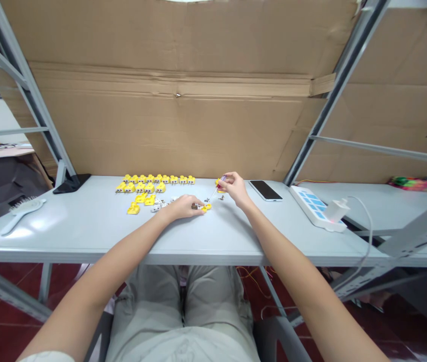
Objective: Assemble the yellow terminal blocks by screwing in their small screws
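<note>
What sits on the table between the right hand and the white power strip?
A dark phone lies flat there, between the right hand and the power strip, in the head view.

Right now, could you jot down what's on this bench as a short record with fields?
left hand: holds a yellow part down on the grey table
right hand: grips a small screwdriver, tip angled down toward that part
behind the left hand: rows of yellow parts
right of the hands: phone, dark screen up; power strip with a white charger plugged in
far left: hairbrush
</note>
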`<state>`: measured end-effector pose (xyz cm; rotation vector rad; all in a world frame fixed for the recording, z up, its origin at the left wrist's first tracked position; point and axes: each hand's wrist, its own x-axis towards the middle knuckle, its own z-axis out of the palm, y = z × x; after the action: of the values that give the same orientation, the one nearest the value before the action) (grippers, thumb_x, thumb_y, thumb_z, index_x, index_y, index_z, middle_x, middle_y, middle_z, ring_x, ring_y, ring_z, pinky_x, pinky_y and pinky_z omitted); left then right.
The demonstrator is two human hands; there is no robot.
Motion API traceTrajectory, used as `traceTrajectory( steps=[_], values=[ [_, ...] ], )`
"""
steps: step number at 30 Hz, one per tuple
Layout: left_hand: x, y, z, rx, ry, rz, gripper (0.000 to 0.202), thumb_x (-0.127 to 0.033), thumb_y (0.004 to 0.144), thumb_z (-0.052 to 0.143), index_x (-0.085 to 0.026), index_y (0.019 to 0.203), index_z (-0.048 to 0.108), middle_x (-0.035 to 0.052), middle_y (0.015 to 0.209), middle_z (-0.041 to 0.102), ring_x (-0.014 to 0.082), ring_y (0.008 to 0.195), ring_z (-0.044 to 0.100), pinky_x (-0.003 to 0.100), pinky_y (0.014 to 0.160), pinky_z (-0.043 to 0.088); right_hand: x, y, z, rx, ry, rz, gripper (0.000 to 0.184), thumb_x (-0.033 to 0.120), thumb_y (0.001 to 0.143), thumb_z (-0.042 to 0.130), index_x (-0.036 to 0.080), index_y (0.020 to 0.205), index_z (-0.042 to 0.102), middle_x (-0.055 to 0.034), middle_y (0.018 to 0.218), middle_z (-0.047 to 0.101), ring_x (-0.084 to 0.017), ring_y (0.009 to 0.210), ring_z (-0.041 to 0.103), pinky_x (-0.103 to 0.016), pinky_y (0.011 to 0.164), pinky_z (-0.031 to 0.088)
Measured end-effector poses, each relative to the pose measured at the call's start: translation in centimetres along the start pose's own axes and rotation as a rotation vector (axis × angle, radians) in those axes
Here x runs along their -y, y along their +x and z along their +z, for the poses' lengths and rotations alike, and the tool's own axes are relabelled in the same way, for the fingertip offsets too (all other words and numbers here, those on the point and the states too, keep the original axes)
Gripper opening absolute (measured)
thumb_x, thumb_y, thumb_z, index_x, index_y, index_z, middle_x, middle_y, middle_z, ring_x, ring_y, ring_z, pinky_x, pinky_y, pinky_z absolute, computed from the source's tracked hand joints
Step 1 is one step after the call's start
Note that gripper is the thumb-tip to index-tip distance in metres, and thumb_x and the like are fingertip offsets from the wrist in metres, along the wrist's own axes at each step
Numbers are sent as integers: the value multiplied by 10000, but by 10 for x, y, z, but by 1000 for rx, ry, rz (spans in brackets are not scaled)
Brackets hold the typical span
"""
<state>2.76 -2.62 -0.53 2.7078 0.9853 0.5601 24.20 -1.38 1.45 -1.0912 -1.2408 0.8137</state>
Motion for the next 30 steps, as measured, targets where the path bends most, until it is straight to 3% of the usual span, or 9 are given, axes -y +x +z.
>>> traceTrajectory(
  steps=[8,16,25,30],
  values=[
    [-3,-2,-2,8,-2,-20,316,-341,833,685,-171,1094,740,86,987,741,183,804,669,244,774,469,-1,-4,4,11,-22,-117,378,304,656,734,209,942,506,24,716,620,-170,673,676,-381,691,624],
    [-2,0,-1,17,-3,-23,328,-345,833,687,-166,1103,736,95,1005,738,189,829,674,245,779,472,0,-1,3,-49,-2,3,294,175,693,680,204,917,491,23,700,629,-157,646,679,-373,703,632],
    [-2,0,-2,7,-16,-12,316,-348,828,686,-185,1093,740,80,1000,743,187,833,678,246,785,480,-7,5,1,-137,11,75,318,132,673,703,216,873,471,48,650,591,-161,633,683,-388,713,644],
    [-1,0,-1,8,-12,-5,317,-348,829,684,-188,1097,739,79,994,743,187,826,672,249,783,476,-10,6,2,-113,6,56,309,156,683,697,217,888,474,41,666,604,-169,647,692,-405,737,642]
  ],
)
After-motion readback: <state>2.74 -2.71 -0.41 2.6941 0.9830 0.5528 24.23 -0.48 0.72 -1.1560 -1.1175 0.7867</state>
